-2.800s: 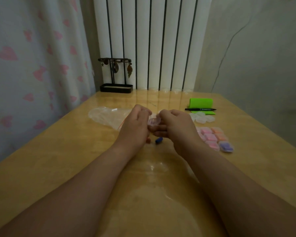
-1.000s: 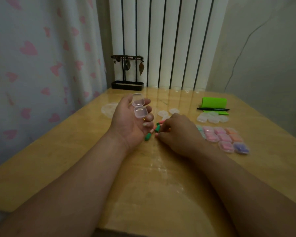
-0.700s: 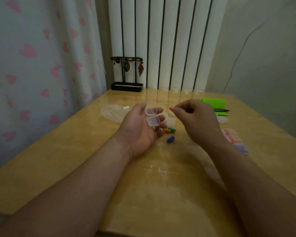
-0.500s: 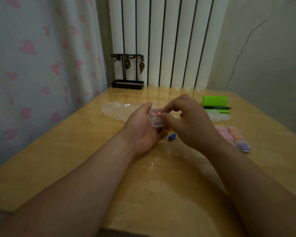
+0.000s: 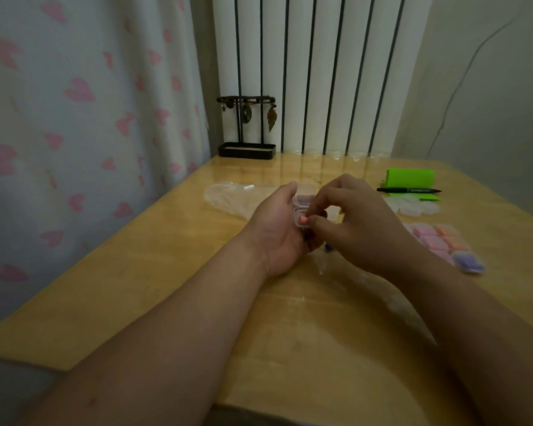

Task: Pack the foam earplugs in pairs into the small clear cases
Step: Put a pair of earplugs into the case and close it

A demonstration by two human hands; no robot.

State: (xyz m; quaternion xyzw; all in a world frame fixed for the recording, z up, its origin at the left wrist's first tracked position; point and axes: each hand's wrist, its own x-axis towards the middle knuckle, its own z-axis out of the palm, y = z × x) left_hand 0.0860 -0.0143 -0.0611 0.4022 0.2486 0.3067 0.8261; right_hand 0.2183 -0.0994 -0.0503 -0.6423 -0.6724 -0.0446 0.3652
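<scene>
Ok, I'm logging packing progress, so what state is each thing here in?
Small clear plastic case: open, held in the left hand.
Pink foam earplug: pinched in the right hand, at the case's lower half.
Blue foam earplug: loose on the wooden table.
Filled clear cases: shut, lying at the right.
Clear plastic bag: lying flat.

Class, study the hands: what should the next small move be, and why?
Probably push the earplug fully into the clear case and release it: the right hand pinches it at the case's lower half, which the left hand holds with the lid open.
</scene>
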